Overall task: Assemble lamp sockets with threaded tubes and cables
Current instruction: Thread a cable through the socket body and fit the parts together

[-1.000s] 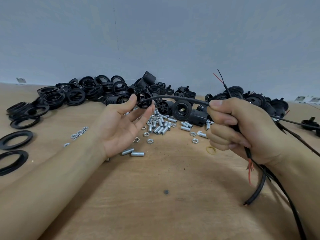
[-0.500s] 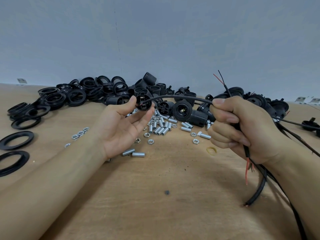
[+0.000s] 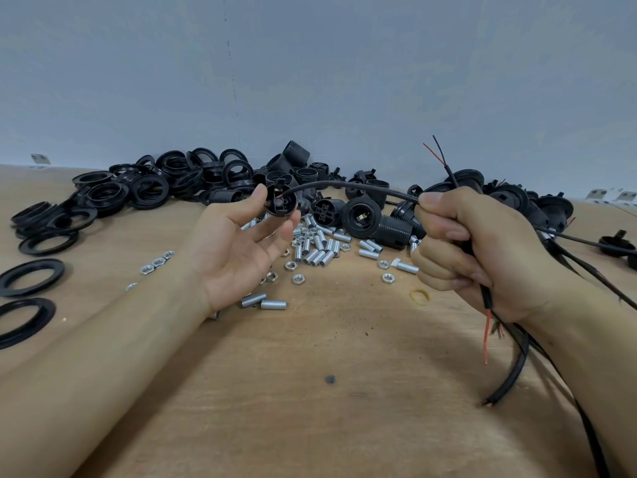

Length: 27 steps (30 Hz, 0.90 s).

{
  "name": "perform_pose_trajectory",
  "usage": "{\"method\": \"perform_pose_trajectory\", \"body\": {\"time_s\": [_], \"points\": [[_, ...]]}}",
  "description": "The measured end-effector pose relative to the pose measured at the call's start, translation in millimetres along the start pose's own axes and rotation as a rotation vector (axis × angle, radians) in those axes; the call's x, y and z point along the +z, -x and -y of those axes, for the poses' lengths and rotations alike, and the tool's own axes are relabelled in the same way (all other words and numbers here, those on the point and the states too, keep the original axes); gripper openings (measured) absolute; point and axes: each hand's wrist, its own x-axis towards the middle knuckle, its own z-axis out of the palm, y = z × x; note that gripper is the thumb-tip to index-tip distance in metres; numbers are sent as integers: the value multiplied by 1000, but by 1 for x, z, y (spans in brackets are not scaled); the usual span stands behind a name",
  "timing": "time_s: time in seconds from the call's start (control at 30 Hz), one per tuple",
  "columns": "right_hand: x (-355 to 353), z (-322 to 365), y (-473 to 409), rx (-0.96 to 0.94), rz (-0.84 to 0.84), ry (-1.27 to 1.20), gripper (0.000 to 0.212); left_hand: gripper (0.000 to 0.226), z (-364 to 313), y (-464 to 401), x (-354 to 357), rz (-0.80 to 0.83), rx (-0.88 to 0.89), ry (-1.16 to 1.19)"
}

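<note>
Against a plain grey wall (image 3: 310, 63), the plywood table (image 3: 310, 408) carries heaped black socket parts (image 3: 165, 182), loose threaded tubes (image 3: 315, 253) and hex nuts (image 3: 298, 279). Above it, the left hand (image 3: 238, 250) pinches a black socket cap (image 3: 281, 203) between thumb and fingertips; the right hand (image 3: 472, 250) is fisted around black cables (image 3: 348, 188), one arching into that cap.

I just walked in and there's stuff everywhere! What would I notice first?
First, two hands in the middle: the left hand pinches a black socket cap while the right hand feeds a black cable into it. Behind them, a heap of black socket parts lines the wall, with shiny threaded tubes scattered in front.
</note>
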Motion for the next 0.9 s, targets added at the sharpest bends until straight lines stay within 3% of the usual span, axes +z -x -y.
{"method": "perform_pose_trajectory", "body": {"time_s": [0.07, 0.2, 0.33, 0.5, 0.77, 0.9], "points": [[-2, 1, 1, 21, 45, 28, 43, 27, 1, -1, 0, -30, 33, -29], [1, -1, 2, 69, 160, 116, 41, 19, 1, -3, -1, -43, 92, -101], [1, -1, 0, 43, 110, 92, 41, 35, 4, -4, 0, -10, 189, -220], [1, -11, -4, -42, -51, 355, 44, 30, 3, -5, -1, -70, 163, -89], [0, -14, 0, 68, 190, 541, 48, 23, 2, -7, -2, -38, 154, -63], [-1, -11, -1, 44, 96, 566, 45, 21, -1, -6, -2, -25, 136, 36]]}}
